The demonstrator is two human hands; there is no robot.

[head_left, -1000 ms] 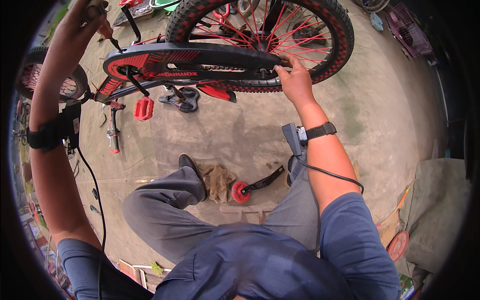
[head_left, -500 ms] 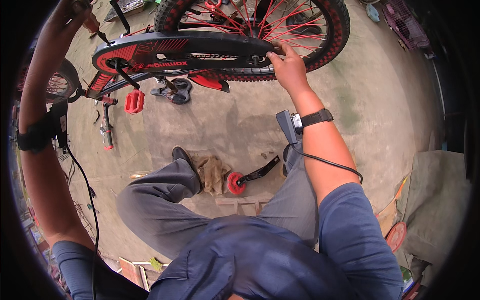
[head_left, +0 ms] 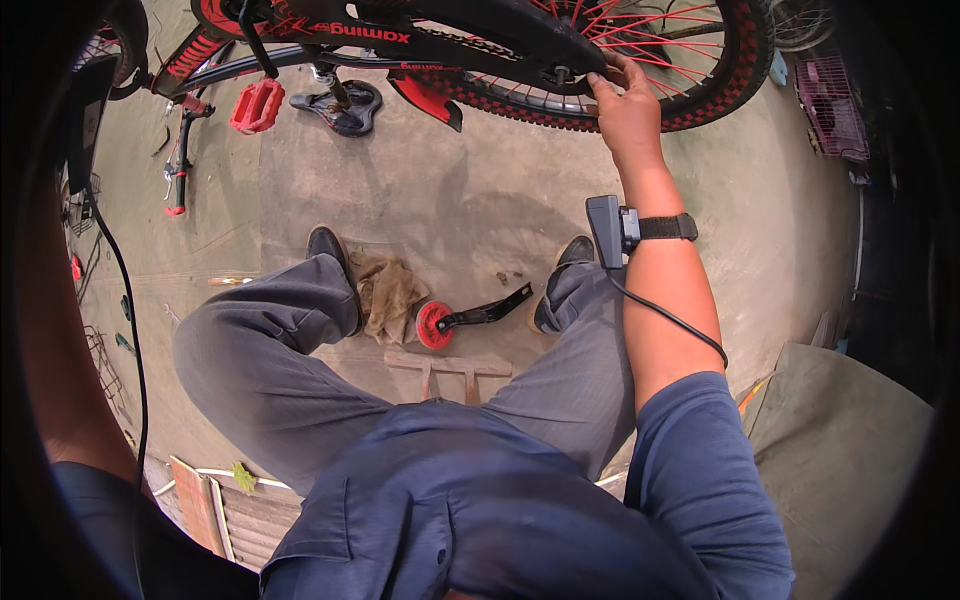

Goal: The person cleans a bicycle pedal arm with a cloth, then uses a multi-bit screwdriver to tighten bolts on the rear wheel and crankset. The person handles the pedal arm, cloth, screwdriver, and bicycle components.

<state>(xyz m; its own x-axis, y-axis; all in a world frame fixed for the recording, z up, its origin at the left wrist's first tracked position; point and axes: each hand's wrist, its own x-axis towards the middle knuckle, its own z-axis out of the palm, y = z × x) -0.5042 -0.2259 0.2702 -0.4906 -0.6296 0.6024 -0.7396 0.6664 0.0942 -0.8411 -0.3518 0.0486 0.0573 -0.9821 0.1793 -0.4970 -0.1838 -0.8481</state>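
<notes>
My right hand (head_left: 625,100) grips the rear end of the black-and-red chain guard (head_left: 500,60) beside the axle bolt (head_left: 560,76). Behind it is the rear wheel (head_left: 740,50) with red spokes and a checked tyre. My left forearm (head_left: 70,350) runs up the left edge; its hand is out of view. A red pedal (head_left: 255,106) hangs on a crank, and the black saddle (head_left: 338,112) lies low beside a red mudguard (head_left: 430,100). On the ground between my feet are a brown cloth (head_left: 385,295) and a red small wheel on a black bracket (head_left: 433,325).
The handlebar (head_left: 180,160) reaches toward the floor at left. A pink wire cage (head_left: 830,105) stands at the upper right, a greenish sheet (head_left: 850,450) at the lower right, and a wooden stand (head_left: 450,368) below me. Boards (head_left: 195,505) lie at lower left.
The bicycle has shifted up in the picture, and its top is now cut off. My left hand and the screwdriver it held have left the view. My right hand stays at the guard's end.
</notes>
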